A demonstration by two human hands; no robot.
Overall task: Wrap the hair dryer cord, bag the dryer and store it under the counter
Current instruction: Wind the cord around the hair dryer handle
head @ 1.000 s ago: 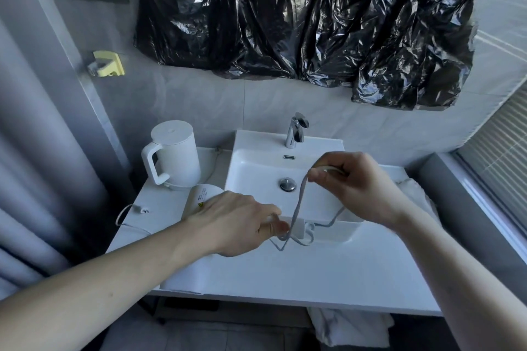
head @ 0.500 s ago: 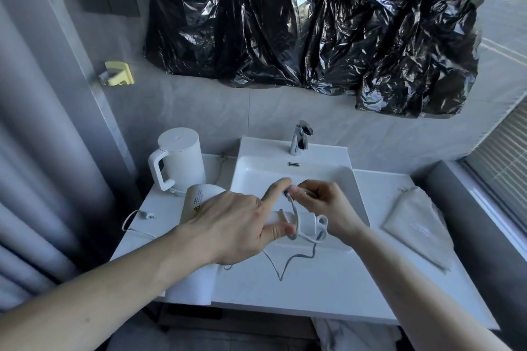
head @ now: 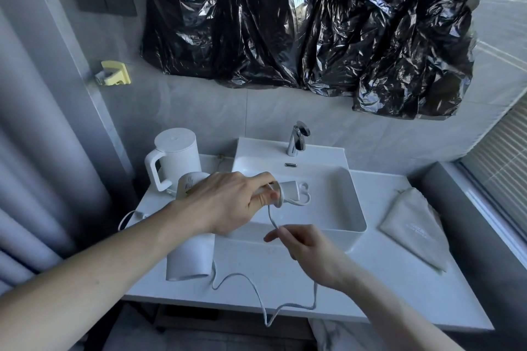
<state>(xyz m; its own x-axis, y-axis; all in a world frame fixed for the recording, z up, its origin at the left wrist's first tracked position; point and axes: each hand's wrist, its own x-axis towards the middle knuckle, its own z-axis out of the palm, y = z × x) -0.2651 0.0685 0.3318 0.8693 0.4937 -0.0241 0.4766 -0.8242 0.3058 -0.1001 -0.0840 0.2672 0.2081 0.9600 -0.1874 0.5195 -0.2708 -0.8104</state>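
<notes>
A white hair dryer (head: 190, 261) is held over the counter's left part, its barrel pointing down toward me and its handle (head: 291, 191) reaching right over the sink. My left hand (head: 228, 202) is closed around the handle, where a few turns of cord sit. My right hand (head: 308, 248) is below and to the right, pinching the white cord (head: 272, 218) that runs down from the handle. The loose cord trails in loops over the counter's front edge. A grey drawstring bag (head: 413, 231) lies flat on the counter at the right.
A white kettle (head: 174, 157) stands at the back left, next to the white sink (head: 350, 225) with a chrome tap (head: 298, 138). Black plastic sheeting (head: 313, 23) covers the wall above. A window ledge runs along the right. Something pale lies under the counter.
My right hand has moved from beside the handle down and toward me, drawing the cord out below it. The view has shifted, and the dryer's barrel now shows beneath my left forearm.
</notes>
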